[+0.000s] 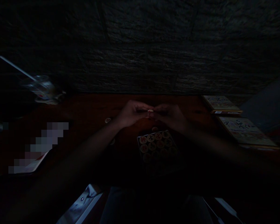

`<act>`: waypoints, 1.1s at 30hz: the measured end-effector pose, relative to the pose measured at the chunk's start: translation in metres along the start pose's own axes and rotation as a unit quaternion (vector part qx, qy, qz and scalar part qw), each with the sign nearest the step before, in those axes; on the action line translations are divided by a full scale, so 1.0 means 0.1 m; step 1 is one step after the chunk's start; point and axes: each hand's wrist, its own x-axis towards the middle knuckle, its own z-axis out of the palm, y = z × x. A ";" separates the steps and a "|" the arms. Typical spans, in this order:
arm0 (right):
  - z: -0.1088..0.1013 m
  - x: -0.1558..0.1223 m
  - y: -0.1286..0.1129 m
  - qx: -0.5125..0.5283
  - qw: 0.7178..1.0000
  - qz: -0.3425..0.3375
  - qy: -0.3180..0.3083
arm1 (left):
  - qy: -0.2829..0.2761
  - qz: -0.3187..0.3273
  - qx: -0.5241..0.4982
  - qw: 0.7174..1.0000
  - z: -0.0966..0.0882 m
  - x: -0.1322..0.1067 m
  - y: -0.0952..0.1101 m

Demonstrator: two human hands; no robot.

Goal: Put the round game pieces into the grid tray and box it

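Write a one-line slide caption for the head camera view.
In dim light, left hand and right hand pinch a round game piece beyond a box of marked discs.

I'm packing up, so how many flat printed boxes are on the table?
2 boxes, both at the table's right edge, right of the game piece both hands pinch: one farther back, one nearer. Darkness may hide others.

Game piece [150,111]: 1 small, pale, round disc | pinched between the fingertips of left hand [130,113] and right hand [170,115] | held in the air just beyond the box of pieces [157,146], above its far edge | face markings too dim to read
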 end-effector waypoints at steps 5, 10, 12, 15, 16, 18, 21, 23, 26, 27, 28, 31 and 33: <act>0.01 0.00 -0.06 0.023 0.998 0.051 0.012 | -0.018 0.010 -0.009 1.000 0.06 -0.02 0.04; 0.00 0.01 -0.05 0.046 0.995 0.081 0.015 | 0.016 0.019 0.028 0.999 0.06 -0.02 0.02; -0.01 0.01 -0.03 0.040 0.996 0.085 0.012 | 0.020 0.012 0.033 0.999 0.05 -0.02 0.01; -0.02 0.00 -0.01 0.035 0.996 0.084 0.006 | -0.002 0.013 0.017 1.000 0.05 -0.02 0.00; -0.02 0.00 -0.02 0.035 0.996 0.084 0.004 | -0.009 0.016 0.012 1.000 0.06 -0.02 0.00; -0.01 -0.01 -0.03 0.035 0.996 0.084 0.004 | -0.013 0.022 0.006 1.000 0.07 -0.02 0.01; 0.00 -0.01 -0.05 0.058 0.995 0.082 0.005 | -0.006 0.023 0.010 1.000 0.11 -0.01 0.03; 0.00 0.00 -0.05 0.083 0.993 0.081 0.002 | 0.001 0.027 0.018 0.999 0.13 -0.01 0.05; -0.01 0.01 -0.04 0.106 0.991 0.083 -0.007 | 0.016 0.033 0.025 0.999 0.15 -0.02 0.06; -0.01 0.02 -0.03 0.113 0.990 0.084 -0.008 | 0.022 0.031 0.024 0.999 0.14 -0.02 0.05; -0.01 0.02 -0.02 0.120 0.989 0.083 -0.010 | 0.027 0.026 0.020 0.999 0.14 -0.02 0.05; -0.02 0.02 -0.02 0.134 0.988 0.072 -0.020 | 0.038 0.011 -0.007 0.999 0.12 -0.02 0.03; -0.03 0.02 -0.03 0.132 0.989 0.064 -0.031 | 0.040 0.002 -0.029 0.999 0.11 -0.02 0.01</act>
